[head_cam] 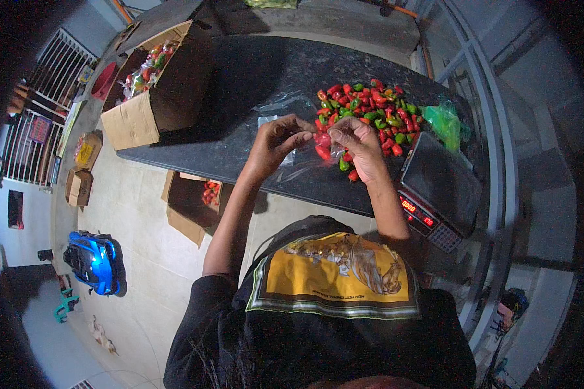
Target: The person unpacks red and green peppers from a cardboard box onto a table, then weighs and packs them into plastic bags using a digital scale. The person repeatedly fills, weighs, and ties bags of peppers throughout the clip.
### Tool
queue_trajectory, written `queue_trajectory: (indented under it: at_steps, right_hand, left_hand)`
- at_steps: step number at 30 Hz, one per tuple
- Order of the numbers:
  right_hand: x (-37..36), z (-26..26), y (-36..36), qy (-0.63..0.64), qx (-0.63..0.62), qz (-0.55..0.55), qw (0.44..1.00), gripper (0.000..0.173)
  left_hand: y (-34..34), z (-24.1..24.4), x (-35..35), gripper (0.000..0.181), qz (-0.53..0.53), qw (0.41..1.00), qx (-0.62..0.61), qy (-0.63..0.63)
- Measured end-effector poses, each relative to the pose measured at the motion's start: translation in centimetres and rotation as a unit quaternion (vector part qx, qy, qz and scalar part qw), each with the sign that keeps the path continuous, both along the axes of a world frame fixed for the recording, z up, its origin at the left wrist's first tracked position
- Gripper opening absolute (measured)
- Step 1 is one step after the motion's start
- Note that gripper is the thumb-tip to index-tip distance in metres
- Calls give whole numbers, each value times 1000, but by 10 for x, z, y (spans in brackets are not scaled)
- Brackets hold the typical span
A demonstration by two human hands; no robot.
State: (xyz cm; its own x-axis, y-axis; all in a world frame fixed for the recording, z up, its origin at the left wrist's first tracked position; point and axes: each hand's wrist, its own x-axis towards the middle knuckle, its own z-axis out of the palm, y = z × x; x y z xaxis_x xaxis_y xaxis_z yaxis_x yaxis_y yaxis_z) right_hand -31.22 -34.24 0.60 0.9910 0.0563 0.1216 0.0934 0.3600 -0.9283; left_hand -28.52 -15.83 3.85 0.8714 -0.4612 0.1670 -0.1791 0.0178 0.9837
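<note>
My left hand (282,141) and my right hand (359,146) are raised over the dark stone table (199,163), close to each other, thumbs and fingertips pinched. A clear plastic bag (337,150) with red peppers in it hangs between them, its film at the fingertips of both. Behind the hands lies a loose heap of red and green peppers (379,104). Flat clear plastic bags (292,103) lie to the left of the heap, partly hidden by my left hand. A green plastic bag (445,124) rests at the heap's right edge.
A digital scale (440,180) with a lit display stands at the right. An open cardboard box (131,121) holding bagged peppers is on the table's left end. Another cardboard box (190,214) with peppers stands on the floor. A blue ride-on toy car (93,262) is farther left.
</note>
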Motion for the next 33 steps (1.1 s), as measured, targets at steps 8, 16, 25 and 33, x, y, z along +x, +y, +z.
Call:
queue_trajectory:
  at_steps: [8, 16, 25, 33]
  right_hand:
    - [-11, 18, 9, 57, -22, -38, 997, 14]
    - [-11, -28, 4, 5, -246, 132, 960, 16]
    - [-23, -53, -64, 80, -206, 49, 974, 13]
    - [-26, -45, -64, 60, -142, -52, 987, 14]
  left_hand:
    - [2, -6, 0, 25, 11, 999, 26, 21]
    - [17, -4, 27, 23, 161, 986, 4, -35]
    - [83, -44, 32, 24, 364, 921, 100, -96]
    - [97, -64, 23, 23, 397, 909, 122, -47]
